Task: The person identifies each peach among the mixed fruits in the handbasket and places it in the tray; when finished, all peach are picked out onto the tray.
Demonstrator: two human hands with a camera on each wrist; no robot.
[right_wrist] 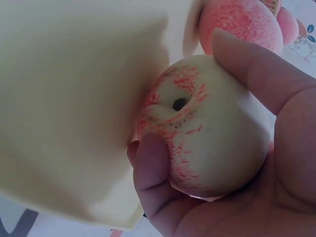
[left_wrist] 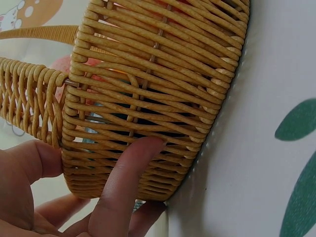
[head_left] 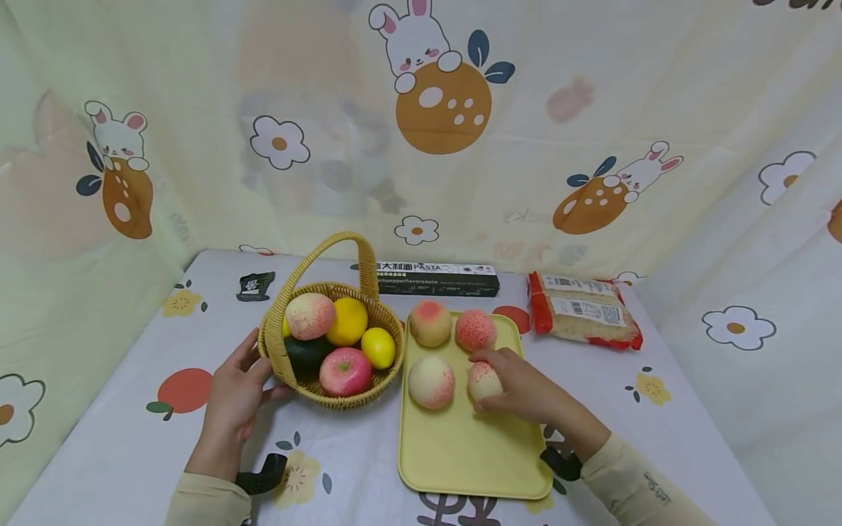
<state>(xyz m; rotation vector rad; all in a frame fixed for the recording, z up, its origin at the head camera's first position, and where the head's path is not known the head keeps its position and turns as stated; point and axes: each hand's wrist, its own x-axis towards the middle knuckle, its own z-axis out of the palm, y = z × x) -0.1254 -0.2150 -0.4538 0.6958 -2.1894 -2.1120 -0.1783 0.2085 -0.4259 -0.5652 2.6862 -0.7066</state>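
Observation:
In the head view, my right hand (head_left: 520,383) grips a pale peach (head_left: 483,381) with red specks at the yellow tray (head_left: 473,460). The right wrist view shows fingers and thumb around that peach (right_wrist: 212,123). Three more peaches, one pale (head_left: 431,382), one orange-pink (head_left: 430,324) and one pinker (head_left: 476,330), lie on the tray. My left hand (head_left: 237,387) rests against the left side of a wicker basket (head_left: 388,383), a finger touching its weave (left_wrist: 148,94). Inside are a peach (head_left: 310,316), an orange (head_left: 347,322), a lemon (head_left: 378,348), an apple (head_left: 345,372) and a dark green fruit (head_left: 308,358).
Behind the basket and tray lies a black-and-white pasta box (head_left: 437,280). A red-edged clear packet (head_left: 584,309) sits at the back right. At the back left is a small black packet (head_left: 255,286). A patterned cloth covers the table (head_left: 342,467).

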